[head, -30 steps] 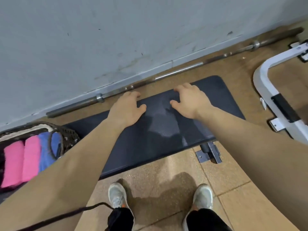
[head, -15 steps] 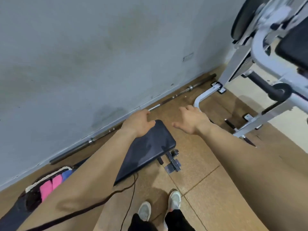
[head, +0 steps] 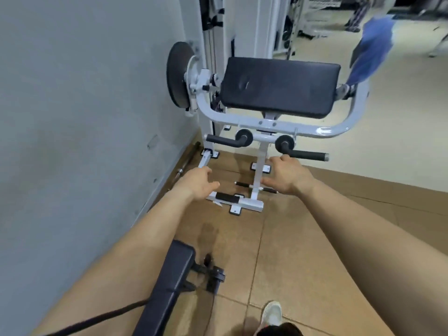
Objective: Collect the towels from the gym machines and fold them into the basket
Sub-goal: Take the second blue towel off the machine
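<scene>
1 blue towel (head: 369, 48) hangs off the right end of the white machine frame (head: 339, 128), not yet collected. Our left hand (head: 197, 184) and right hand (head: 287, 177) hover near it, fingers loose, holding nothing. We see no basket.

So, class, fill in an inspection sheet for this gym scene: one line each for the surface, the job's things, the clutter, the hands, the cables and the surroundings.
Surface: tan floor tiles, with paler floor beyond.
Job's things: one blue towel, blurred, hanging at the right end of the white-framed machine; no basket in view.
Clutter: black bench at lower left; barbell lying at the foot of the wall.
Hands: left hand and right hand both open, held out, holding nothing.
Cables: black cord at lower left, running towards the bench.
Surroundings: grey wall on the left; more machines behind, blurred.
</scene>
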A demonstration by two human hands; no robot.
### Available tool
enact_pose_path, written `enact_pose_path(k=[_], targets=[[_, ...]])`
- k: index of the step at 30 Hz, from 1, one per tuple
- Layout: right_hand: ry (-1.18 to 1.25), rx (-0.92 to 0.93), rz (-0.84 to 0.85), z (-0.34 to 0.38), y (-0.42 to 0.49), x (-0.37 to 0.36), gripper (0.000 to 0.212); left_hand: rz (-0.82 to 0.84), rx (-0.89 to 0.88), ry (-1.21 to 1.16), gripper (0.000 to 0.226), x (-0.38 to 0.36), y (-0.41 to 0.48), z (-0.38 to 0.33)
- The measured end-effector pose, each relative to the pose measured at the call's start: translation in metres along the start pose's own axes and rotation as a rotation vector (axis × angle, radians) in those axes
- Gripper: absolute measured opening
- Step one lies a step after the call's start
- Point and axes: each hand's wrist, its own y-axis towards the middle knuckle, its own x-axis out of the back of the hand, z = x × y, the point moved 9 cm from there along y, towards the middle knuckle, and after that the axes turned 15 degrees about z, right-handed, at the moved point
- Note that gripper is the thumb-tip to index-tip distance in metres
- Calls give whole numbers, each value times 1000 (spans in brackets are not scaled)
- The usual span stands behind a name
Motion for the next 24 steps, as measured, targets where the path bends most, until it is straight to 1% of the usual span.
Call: enact_pose_path(k=[5, 9, 12, 17, 24], targets=[[60, -134, -36, -115, -10, 26, 71, 42, -137, 108, 64, -15, 48, -120], [141, -204, -45, -211, -2, 42, 70, 67, -208, 164, 62, -35, 92, -217], [202, -239, -35, -286, 6, 56, 72, 89, -246, 157, 61, -46, 130, -289], [263, -267, -25, -398, 20, 89, 73, 76, -267, 98, 61, -48, 187, -400], [308, -305, -45, -514, 61, 146, 73, 43, -323, 117, 62, -30, 270, -519]])
